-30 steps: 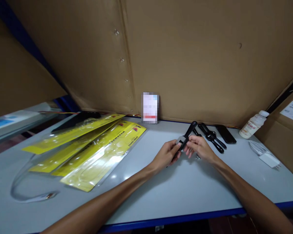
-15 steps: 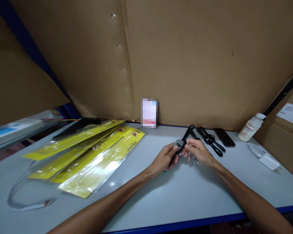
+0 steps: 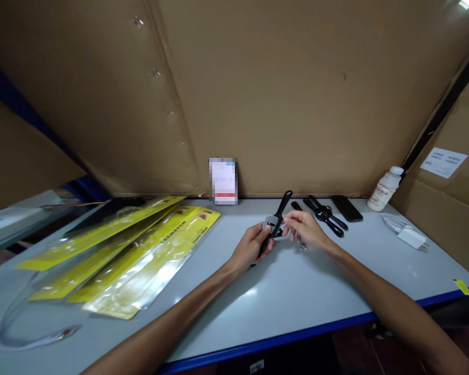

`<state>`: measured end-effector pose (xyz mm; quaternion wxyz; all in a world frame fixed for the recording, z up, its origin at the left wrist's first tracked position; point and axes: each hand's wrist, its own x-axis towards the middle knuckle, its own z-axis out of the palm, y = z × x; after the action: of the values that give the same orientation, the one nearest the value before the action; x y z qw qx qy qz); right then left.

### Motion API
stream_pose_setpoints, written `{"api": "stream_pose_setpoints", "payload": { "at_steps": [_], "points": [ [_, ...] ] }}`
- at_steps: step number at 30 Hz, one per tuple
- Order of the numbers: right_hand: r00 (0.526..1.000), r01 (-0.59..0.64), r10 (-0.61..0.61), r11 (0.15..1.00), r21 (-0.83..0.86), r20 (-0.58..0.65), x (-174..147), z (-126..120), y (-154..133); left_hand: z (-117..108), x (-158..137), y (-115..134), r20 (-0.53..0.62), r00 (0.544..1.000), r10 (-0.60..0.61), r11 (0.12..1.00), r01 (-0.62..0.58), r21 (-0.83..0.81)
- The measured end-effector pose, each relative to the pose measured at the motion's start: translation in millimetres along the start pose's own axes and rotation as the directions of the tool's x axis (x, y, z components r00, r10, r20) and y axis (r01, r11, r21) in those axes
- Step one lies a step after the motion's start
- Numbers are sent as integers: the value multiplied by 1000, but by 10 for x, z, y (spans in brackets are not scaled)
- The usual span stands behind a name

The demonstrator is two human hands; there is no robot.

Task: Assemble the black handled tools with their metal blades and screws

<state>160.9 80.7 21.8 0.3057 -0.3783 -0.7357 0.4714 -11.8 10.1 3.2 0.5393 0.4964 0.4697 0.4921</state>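
Note:
My left hand grips a black spokeshave by its lower handle and middle, the thumb lying on the grey blade plate. The tool is tilted above the table, one handle pointing up and away. Close at its right side, my right hand has thumb and fingers pinched together by the tool's body; whatever sits between the fingertips is too small to make out. Small shiny metal parts lie on the table below the right hand. Behind it rest more black spokeshaves, one partly hidden by the hand.
Yellow blister packs fan out at the left beside a pale cable. A black phone, white bottle and white charger stand or lie at the right. A blurred card leans against the cardboard wall.
The whole view has shifted, so things appear further left. The left hand keeps its hold on the spokeshave, and the right hand's fingers remain beside the tool.

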Motion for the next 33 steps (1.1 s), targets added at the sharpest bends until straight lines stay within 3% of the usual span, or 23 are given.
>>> {"api": "stream_pose_setpoints", "payload": {
  "at_steps": [2, 5, 8, 13, 20, 27, 30, 33],
  "points": [
    [991, 72, -103, 952, -298, -90, -1, -51, 15, -16, 6, 0, -68, 998, -11, 1000, 9, -29],
    [982, 101, -179, 739, -666, -51, -25, -76, 48, -51, 16, 2, -133, 991, -23, 998, 16, -55],
    [987, 134, -152, 621, -772, 49, -55, -17, 68, -72, 22, 1, -147, 988, -42, 997, 31, -74],
    [979, 197, -157, 598, -777, 127, -50, 76, 94, -50, 29, -5, -135, 989, -62, 991, 45, -125],
    [994, 99, -51, 796, -598, 97, 60, 23, 188, -24, 7, 30, -120, 989, -88, 988, 71, -137],
    [997, -74, 77, 977, -198, 5, 112, -32, 197, -48, -25, 46, -107, 984, -140, 974, 117, -194],
    [991, -108, 117, 984, 144, -57, 47, -46, 68, -19, -33, 25, -127, 985, -120, 984, 101, -147],
    [984, -21, 65, 967, 253, -164, -41, -6, -88, 28, -32, -2, -131, 987, -90, 993, 80, -81]
  ]
}}
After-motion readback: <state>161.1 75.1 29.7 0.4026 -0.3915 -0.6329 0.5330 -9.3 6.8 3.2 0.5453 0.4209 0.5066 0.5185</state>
